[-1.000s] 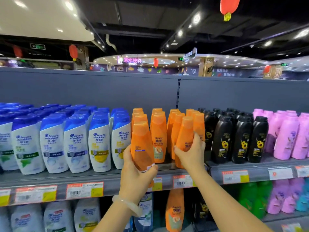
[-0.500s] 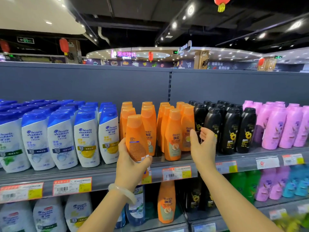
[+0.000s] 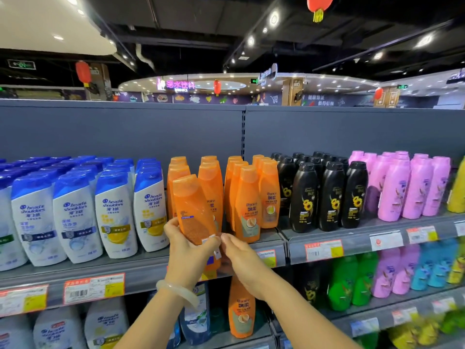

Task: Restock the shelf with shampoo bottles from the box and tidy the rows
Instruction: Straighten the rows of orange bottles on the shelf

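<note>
The left hand [image 3: 187, 250] grips an orange bottle [image 3: 195, 210] around its lower half, back label toward the camera, cap tilted up and to the left, in front of the orange rows [image 3: 247, 195] on the upper shelf [image 3: 141, 270]. The right hand [image 3: 239, 255] has its fingers curled at the bottle's base, thumb and fingertip meeting the left thumb there; whether it truly pinches the bottle or only steadies it cannot be told. The bottle hangs off the shelf, just before the gap at the front of the leftmost orange rows, beside the white bottles [image 3: 151, 210]. The step in hand looks like seating this bottle as a front-facer. To do it well, the person would turn it so the printed front faces out like its neighbours, bring it upright before lowering, and set the base flat on the shelf, not on the lip with the price tags [image 3: 94, 288]. Sliding it back gently until it touches the bottle behind should keep the row straight; a hard push could topple the tall, narrow bottles into the black ones [image 3: 329, 195]. The box is not in view.
</note>
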The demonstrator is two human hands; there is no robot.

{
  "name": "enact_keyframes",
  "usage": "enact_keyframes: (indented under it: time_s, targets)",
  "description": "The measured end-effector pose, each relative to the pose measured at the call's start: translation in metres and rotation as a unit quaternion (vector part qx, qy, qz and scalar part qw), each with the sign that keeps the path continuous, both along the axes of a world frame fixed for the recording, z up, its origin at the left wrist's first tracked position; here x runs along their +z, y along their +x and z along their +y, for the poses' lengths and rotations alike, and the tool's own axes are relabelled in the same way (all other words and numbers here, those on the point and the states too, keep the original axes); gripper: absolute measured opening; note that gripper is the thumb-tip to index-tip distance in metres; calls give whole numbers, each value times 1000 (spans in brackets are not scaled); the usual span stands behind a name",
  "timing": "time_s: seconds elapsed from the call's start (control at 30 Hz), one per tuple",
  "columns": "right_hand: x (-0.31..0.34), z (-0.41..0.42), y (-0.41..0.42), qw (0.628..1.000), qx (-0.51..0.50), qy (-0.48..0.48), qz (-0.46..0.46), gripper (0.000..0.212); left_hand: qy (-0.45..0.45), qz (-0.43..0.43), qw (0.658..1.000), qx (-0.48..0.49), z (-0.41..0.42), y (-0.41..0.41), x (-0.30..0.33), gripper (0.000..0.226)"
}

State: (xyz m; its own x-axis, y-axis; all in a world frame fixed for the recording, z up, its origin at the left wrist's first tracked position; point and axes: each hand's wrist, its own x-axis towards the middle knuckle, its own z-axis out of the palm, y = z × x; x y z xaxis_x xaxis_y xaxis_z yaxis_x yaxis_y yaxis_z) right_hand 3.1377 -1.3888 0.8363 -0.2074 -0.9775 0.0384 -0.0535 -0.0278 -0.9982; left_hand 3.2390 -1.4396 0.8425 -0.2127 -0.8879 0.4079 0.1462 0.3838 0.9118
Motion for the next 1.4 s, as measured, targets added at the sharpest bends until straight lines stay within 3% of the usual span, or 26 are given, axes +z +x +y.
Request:
enact_keyframes:
  time_s: [0.07, 0.2, 0.43, 0.53, 0.77, 0.97, 1.27, 1.4]
  targets:
    - [3, 1, 4, 999, 42, 6, -31, 25, 22, 34, 999, -18, -2, 3, 4, 76]
    - [10, -3, 7, 998, 41, -43, -6, 22, 29, 63, 997, -46, -11, 5, 12, 78]
    - [21, -18, 4, 985, -103, -89, 108, 36, -71, -63, 994, 50, -25, -7, 18, 61]
    - [17, -21, 6, 967, -171, -81, 174, 35, -80, -87, 987, 106, -28, -14, 11, 68]
    - [9, -14, 0, 948, -215, -56, 227, 32, -56, -116, 974, 188, -22, -31, -3, 81]
    - [8, -13, -1, 949, -196, -43, 243, 43, -64, -208, 941, 258, -24, -28, -6, 85]
    - [1, -18, 1, 949, -186, -42, 251, 44, -75, -206, 954, 204, -28, -19, 0, 75]
    - [2, -15, 2, 948, -172, -44, 264, 42, -114, -185, 963, 157, -32, -9, -3, 80]
